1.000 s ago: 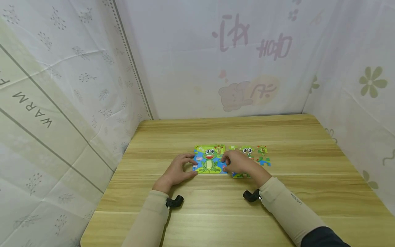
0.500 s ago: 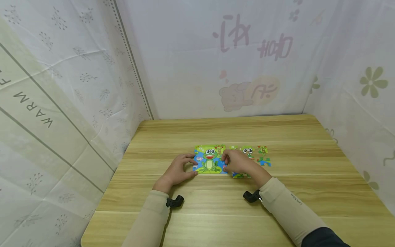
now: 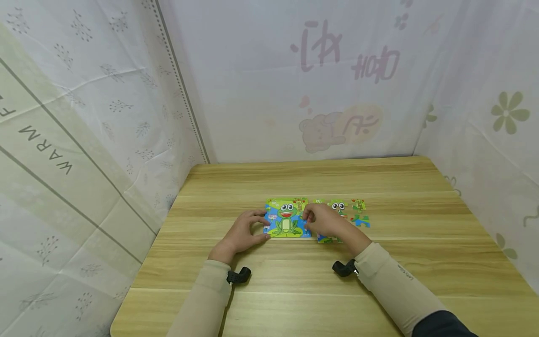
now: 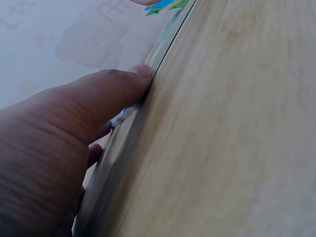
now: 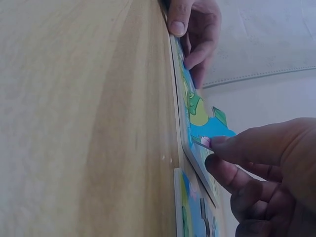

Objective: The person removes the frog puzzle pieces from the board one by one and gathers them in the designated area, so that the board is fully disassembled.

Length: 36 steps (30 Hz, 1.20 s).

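A frog jigsaw puzzle board (image 3: 287, 225) in green and blue lies flat on the table. My left hand (image 3: 244, 230) holds its left side, with the thumb (image 4: 140, 72) against the near edge and the fingers curved along the left edge. Over the board's right side, my right hand (image 3: 322, 220) pinches a blue puzzle piece (image 5: 217, 129) with green and pink parts between thumb and index finger. That piece is tilted above the board in the right wrist view; whether it touches the board, I cannot tell. The right hand hides part of the board's right edge.
Right of the board lies a second frog picture (image 3: 338, 206), partly behind my right hand. Loose-looking puzzle pieces (image 3: 361, 221) lie at its right side. The wooden table (image 3: 286, 290) ends at a printed curtain (image 3: 261, 93) at the back.
The right fingertips have shifted very slightly at the board's right side, still pinching the piece. My left hand stays in place on the board.
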{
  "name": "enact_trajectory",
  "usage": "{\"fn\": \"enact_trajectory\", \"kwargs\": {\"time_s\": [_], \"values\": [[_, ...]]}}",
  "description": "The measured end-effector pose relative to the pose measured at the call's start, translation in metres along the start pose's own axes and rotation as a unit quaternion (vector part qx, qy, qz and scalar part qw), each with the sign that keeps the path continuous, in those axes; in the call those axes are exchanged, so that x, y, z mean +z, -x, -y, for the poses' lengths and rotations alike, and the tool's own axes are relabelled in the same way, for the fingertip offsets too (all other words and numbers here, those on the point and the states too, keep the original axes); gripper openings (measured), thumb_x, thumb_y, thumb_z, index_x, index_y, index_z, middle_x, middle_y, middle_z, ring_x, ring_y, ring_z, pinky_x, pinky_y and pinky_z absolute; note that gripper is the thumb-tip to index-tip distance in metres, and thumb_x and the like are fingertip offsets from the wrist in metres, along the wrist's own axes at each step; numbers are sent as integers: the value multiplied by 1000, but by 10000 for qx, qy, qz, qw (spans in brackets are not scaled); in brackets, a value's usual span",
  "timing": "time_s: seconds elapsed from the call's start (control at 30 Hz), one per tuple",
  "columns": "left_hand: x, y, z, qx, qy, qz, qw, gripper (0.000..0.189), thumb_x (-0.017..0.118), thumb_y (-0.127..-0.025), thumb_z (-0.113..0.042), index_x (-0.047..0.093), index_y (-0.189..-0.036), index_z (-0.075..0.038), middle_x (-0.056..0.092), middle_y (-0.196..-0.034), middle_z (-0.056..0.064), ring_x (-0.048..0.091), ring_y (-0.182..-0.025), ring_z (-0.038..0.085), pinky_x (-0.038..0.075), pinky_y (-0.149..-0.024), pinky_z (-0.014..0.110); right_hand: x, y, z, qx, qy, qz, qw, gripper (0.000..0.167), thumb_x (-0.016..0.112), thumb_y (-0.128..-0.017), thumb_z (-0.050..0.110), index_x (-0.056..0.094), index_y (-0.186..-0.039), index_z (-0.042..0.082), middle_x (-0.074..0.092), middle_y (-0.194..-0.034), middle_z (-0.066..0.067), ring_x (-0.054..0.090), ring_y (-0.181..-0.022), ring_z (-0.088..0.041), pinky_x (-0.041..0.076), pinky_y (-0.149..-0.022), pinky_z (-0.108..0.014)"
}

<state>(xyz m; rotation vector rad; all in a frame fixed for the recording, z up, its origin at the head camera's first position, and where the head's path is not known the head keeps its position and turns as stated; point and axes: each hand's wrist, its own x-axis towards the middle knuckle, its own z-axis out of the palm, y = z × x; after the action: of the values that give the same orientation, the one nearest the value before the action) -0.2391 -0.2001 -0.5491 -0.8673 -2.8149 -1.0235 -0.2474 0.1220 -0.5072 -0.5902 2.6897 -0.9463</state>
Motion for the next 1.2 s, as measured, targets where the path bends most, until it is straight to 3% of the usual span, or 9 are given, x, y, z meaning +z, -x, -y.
{"fn": "enact_trajectory", "kwargs": {"time_s": [0.63, 1.2], "values": [[1, -1, 0, -13, -34, -47, 10000, 30, 87, -89, -37, 76, -113, -24, 55, -153, 1, 44, -144, 27, 36, -119, 55, -13, 7, -20, -112, -725, -81, 9973, 5, 73, -100, 14, 69, -101, 16, 67, -96, 2, 63, -87, -18, 55, -76, -36], [3, -1, 2, -69, -34, -7, 10000, 29, 87, -89, -37, 76, -113, -24, 53, -154, -1, 43, -145, 25, 35, -120, 55, -35, 29, -48, -117, -1021, -248, 9944, 5, 72, -100, 12, 70, -104, 10, 67, -97, -2, 62, -87, -22, 55, -74, -38]]}}
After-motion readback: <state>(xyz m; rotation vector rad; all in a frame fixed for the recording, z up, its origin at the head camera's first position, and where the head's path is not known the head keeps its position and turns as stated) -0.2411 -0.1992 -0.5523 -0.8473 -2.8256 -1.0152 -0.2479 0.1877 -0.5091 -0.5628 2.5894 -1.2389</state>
